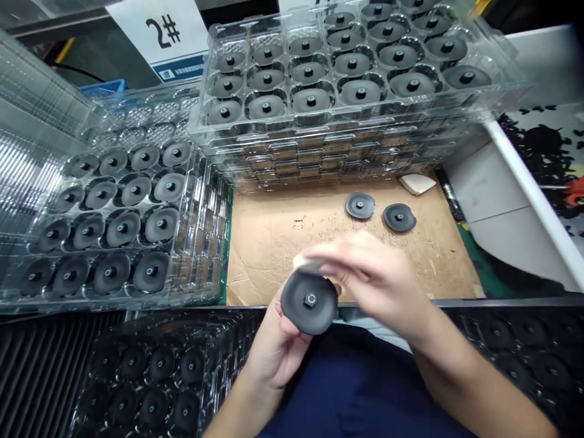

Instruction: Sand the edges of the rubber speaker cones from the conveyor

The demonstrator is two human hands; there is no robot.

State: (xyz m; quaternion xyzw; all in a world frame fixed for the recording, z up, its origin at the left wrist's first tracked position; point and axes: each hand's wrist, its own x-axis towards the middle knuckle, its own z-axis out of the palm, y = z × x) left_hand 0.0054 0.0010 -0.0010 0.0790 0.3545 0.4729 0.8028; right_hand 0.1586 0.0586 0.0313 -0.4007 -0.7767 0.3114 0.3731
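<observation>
Head view: a matte black round rubber disc (301,304) is being cradled by the curled left hand (274,350) at six o'clock, while a pale soft pad (303,263) is being pinched against its rim by the blurred right hand (371,277).

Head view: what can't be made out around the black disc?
Right hand: motion-blurred.
Pale piece at its fingers: blurred, partly hidden by them.
Black disc: underside hidden by the left hand.
Lower clear tray: cut off by the bottom edge.
</observation>
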